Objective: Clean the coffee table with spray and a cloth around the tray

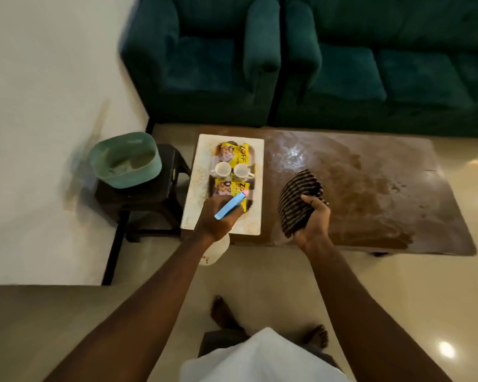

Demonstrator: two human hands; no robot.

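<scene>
**Worktop sprayed and streaked, wiping only partly done**

The brown worktop [370, 188] runs from the tray rightward in front of the green sofa [342, 64]; most of its open surface carries a pale, smeared film with a bright wet patch just right of the tray, so I judge the spraying largely done and the wiping under way but unfinished; the streaks toward the right end and the near edge look left to clear, and the narrow strips close around the tray appear untouched, though that is hard to read; the white tray [196, 188] sits on the left end of the worktop, carrying two yellow snack packets [233, 154] and two white cups [223, 169] side by side between them; off the worktop's left end a green tub [124, 161] rests on a dark stool [160, 205].

The striped cloth [298, 199] hangs bunched above the worktop near its front edge, just right of the tray; the right hand [313, 219] is closed around the cloth's lower part, fingers curled over it, apparently lifted rather than pressed flat; the left hand [217, 216] is clamped on the spray bottle [230, 206], its blue head angled over the tray's near corner and its pale body below the wrist, at the worktop's front edge.
</scene>
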